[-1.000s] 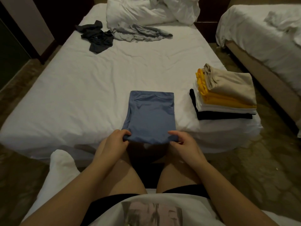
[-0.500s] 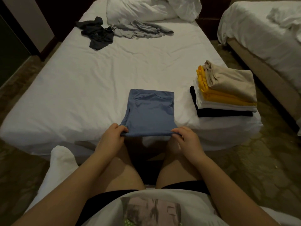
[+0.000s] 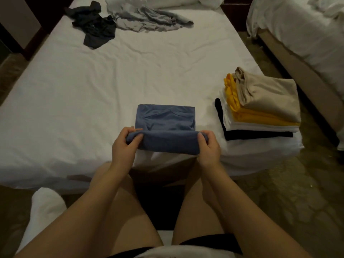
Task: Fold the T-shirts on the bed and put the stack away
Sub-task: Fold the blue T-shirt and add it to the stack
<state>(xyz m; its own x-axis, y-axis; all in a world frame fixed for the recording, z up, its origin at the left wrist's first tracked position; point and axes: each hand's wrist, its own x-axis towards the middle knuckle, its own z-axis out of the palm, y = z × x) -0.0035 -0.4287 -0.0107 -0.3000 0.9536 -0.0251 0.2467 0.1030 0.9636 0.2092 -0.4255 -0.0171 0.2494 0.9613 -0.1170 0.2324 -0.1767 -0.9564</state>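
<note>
At the near edge of the bed, the left hand and right hand grip the blue T-shirt. A folded stack sits right; crumpled shirts lie far.

- blue T-shirt, held between left grip and right grip: thin, smooth cloth with a slight sheen
- bed sheet under both: plain white matt cloth, pretty creased
- stack just right of the right grip: soft matt cloth, all layers
- dark shirt and grey shirt, well beyond the grip: crumpled matt cloth
</note>
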